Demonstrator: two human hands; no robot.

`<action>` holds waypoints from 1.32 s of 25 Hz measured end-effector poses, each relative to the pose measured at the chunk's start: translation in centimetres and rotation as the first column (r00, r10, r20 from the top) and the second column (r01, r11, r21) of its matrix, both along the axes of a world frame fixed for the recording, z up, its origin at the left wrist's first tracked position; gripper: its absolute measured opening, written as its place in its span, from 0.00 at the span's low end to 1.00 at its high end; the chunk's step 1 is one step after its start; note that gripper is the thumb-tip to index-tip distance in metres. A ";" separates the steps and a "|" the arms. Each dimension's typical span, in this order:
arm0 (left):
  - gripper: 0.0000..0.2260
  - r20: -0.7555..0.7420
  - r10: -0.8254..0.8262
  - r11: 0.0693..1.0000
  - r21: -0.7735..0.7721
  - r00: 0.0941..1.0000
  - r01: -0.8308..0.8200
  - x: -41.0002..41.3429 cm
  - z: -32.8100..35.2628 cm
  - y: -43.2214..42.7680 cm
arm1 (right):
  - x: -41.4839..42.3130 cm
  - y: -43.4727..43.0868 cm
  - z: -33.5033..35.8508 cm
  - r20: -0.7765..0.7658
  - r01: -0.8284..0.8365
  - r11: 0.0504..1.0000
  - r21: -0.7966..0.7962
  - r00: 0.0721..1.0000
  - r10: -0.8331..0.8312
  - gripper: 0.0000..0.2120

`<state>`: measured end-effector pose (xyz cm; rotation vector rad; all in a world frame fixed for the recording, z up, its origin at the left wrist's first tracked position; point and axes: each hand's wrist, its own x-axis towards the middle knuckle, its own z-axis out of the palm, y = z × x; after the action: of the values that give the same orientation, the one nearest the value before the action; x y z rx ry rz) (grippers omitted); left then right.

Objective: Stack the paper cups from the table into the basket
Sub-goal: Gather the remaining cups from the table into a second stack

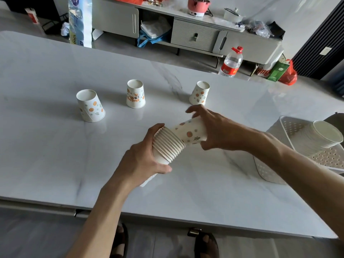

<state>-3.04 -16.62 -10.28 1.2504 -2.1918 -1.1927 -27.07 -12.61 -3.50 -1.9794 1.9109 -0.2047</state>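
Note:
A nested stack of paper cups [168, 146] lies tilted above the table's middle, gripped at its rim end by my left hand [143, 157]. My right hand [214, 127] holds the outermost cup [191, 132], white with orange dots, which sits over the stack's end. Three single cups stand upside down farther back: the left cup [90, 105], the middle cup [135, 94] and the right cup [199, 93], just beyond my right fingers. A white perforated basket [290, 125] at the right edge holds another stack of cups [323, 138] lying on its side.
The white marble table [55, 146] stretches wide to the left and front. Beyond its far edge stand a water bottle [231, 62], a grey cabinet [195, 34] and bags on the floor. My sandalled feet show below the near edge.

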 end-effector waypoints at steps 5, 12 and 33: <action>0.47 -0.051 0.040 0.998 0.044 0.998 -0.038 -0.6 0.0 0.2 | 4.4 -0.6 -0.5 0.212 -0.114 0.972 0.205 0.975 0.069 0.47; 0.41 -0.180 0.127 0.982 0.164 0.975 -0.097 0.5 -0.3 -0.7 | 1.3 -4.5 -1.4 0.721 0.066 0.970 0.232 0.658 -0.217 0.30; 0.41 -0.238 0.223 0.961 0.218 0.945 -0.172 1.5 -0.3 -1.4 | -2.4 -9.9 -5.1 0.227 0.421 0.874 -0.241 0.901 -0.371 0.33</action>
<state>-1.53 -18.05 -10.62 1.2727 -1.7512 -1.4239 -29.47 -22.50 -8.59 -1.6318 2.2511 -0.7813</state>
